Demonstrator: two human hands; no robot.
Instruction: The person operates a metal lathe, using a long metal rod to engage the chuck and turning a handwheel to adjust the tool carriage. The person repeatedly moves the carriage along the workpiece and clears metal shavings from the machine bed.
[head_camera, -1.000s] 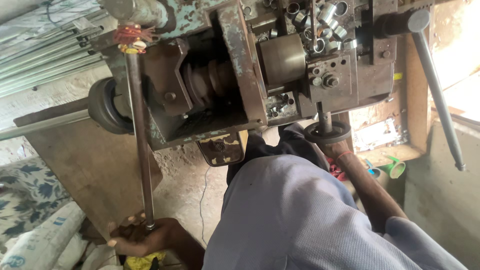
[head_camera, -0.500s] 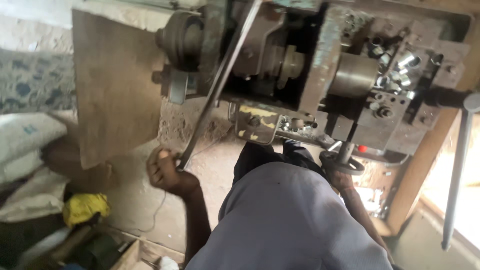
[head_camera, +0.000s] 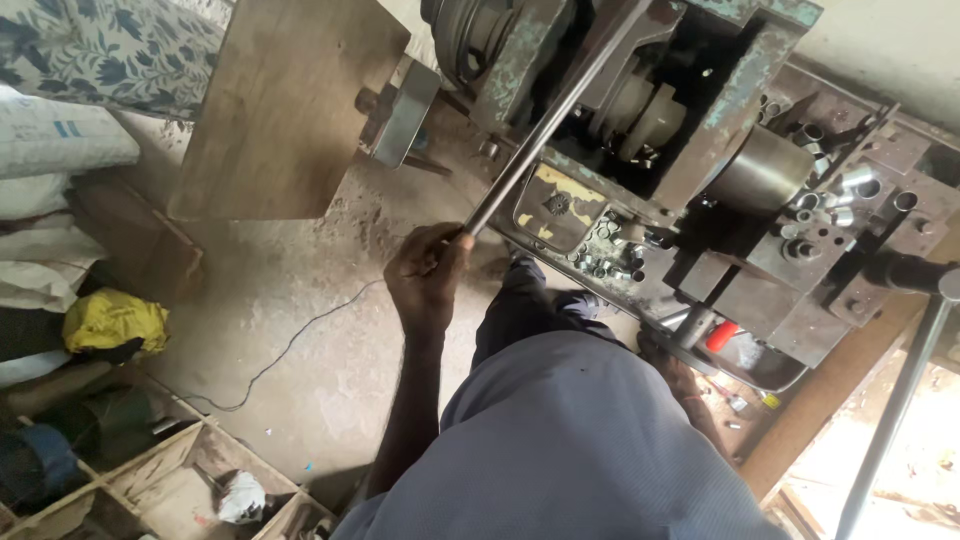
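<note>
1. My left hand (head_camera: 428, 275) was clenched around the near end of a long steel lever bar (head_camera: 545, 130), fingers wrapped over the top of it and knuckles up.
2. The lever bar ran from that fist up and to the right, slanting across the front of the old lathe-like machine (head_camera: 700, 150) and passing over its worn, greenish casting toward the far edge of the view.
3. My right hand (head_camera: 668, 362) was low on the right, beside the machine's near edge and close to a small red handle (head_camera: 722, 335); my shirt hid most of it, so I could not tell whether it was gripping anything or loose.
4. A cluster of short shiny metal sleeves (head_camera: 835, 190) sat on the machine's right part, near a dull steel drum (head_camera: 760, 170).
5. A flat wooden board (head_camera: 285, 100) stood to the left of the machine, well apart from my left hand.
6. On the dusty concrete floor (head_camera: 300, 340) a thin wire (head_camera: 290, 350) trailed leftward from near my left arm.
7. Far left lay white sacks (head_camera: 55, 150) and a crumpled yellow bag (head_camera: 112, 322), with an open wooden crate (head_camera: 170, 480) at the near left corner.
8. A second grey metal rod (head_camera: 895, 410) slanted down the right edge of the view.
</note>
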